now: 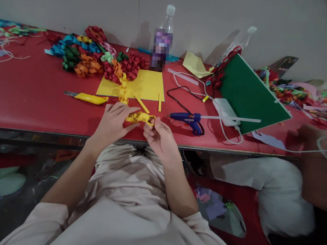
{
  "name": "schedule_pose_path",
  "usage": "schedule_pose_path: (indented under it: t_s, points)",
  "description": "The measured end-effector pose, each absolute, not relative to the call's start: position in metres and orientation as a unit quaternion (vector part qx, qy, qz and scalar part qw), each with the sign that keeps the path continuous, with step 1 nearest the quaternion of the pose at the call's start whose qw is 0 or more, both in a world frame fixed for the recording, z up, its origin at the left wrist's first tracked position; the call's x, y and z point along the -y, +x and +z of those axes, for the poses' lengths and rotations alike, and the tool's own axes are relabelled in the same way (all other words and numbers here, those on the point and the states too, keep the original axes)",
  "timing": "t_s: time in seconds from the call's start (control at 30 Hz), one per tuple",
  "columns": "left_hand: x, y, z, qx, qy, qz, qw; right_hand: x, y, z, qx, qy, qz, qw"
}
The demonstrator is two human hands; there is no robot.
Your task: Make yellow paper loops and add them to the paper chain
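A yellow paper chain (137,117) runs from the yellow sheet (143,85) down to the table's front edge. My left hand (114,123) lies over its left part, fingers curled and pinching the links. My right hand (158,134) pinches the chain's right end between thumb and fingers. Loose yellow strips (142,105) lie just beyond my hands.
A yellow utility knife (88,98) lies to the left and a blue glue gun (189,119) to the right. Coloured paper chains (95,56), a bottle (161,43) and a green board (250,93) stand farther back. Another person's hand (306,137) rests at the right on the red table (26,96).
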State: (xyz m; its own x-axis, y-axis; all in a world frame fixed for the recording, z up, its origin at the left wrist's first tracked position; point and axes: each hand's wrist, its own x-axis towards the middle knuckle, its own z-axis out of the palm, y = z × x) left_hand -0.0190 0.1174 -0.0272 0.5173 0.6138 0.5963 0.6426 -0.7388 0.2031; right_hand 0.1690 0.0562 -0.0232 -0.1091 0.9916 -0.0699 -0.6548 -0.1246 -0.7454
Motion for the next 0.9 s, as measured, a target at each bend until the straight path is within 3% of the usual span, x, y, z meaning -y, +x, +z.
schedule_pose_path:
  t_s: [0.23,0.47,0.73,0.9]
  points:
    - [-0.131,-0.038,-0.023,0.348,-0.868,-0.353,0.026,-0.053,0.171,-0.011,0.230,-0.285,0.748,0.554]
    - [-0.142,-0.053,-0.011,0.330,-0.893,-0.305,0.018,-0.039,0.174,-0.022,0.452,-0.463,0.534,0.544]
    - [-0.184,-0.059,0.000,0.306,-0.912,-0.272,-0.017,-0.008,0.190,-0.023,0.408,-0.518,0.468,0.589]
    - [-0.231,-0.041,0.006,0.267,-0.946,-0.181,0.012,-0.002,0.201,-0.024,0.511,-0.533,0.435,0.516]
